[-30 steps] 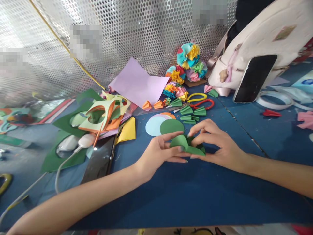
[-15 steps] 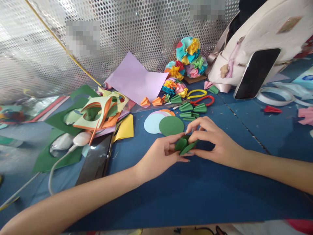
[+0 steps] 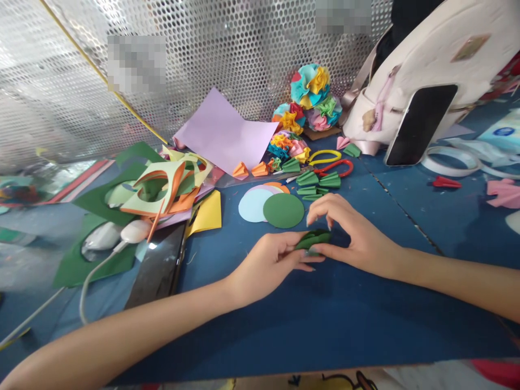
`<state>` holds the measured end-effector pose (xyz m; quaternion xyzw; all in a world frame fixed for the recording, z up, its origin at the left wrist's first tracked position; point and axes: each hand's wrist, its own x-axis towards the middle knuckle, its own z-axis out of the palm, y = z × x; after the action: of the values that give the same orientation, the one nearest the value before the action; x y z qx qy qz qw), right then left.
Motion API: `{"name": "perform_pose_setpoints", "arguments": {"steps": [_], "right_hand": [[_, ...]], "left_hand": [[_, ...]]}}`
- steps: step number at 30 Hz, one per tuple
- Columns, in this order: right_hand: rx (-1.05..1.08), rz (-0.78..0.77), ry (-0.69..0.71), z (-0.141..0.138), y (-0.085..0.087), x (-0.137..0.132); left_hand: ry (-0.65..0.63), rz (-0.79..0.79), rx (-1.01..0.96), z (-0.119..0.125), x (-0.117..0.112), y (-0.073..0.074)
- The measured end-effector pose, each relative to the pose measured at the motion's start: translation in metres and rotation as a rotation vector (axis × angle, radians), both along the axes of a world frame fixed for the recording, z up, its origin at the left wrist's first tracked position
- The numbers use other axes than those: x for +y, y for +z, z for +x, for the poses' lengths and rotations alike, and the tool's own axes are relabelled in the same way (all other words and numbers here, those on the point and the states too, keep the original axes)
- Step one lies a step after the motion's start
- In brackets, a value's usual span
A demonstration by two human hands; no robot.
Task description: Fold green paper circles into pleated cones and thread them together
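Left hand and right hand pinched a folded green paper piece fingertip-tight, just below an uncreased green paper circle; finished pleated green fans lay beyond it!

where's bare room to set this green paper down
Bare blue tabletop lies below the left hand and right hand holding the green paper. Another patch sits between the red-handled scissors and white tape roll. Crowded: cut card pile, folded green pieces behind the green circle.
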<state>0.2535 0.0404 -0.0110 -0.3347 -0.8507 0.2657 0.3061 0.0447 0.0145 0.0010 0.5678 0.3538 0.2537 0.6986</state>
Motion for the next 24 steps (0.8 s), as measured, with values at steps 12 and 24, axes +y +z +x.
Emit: {"name": "perform_pose_setpoints", "arguments": {"steps": [12,24], "right_hand": [[0.030,-0.221,0.111,-0.0008,0.0071,-0.0054],[0.145,-0.369,-0.015,-0.0044,0.0065,-0.0100]], "left_hand": [[0.076,0.116,0.081,-0.0024,0.0011,0.0040],[0.257,0.018,0.043,-0.0006,0.0039,0.0032]]}}
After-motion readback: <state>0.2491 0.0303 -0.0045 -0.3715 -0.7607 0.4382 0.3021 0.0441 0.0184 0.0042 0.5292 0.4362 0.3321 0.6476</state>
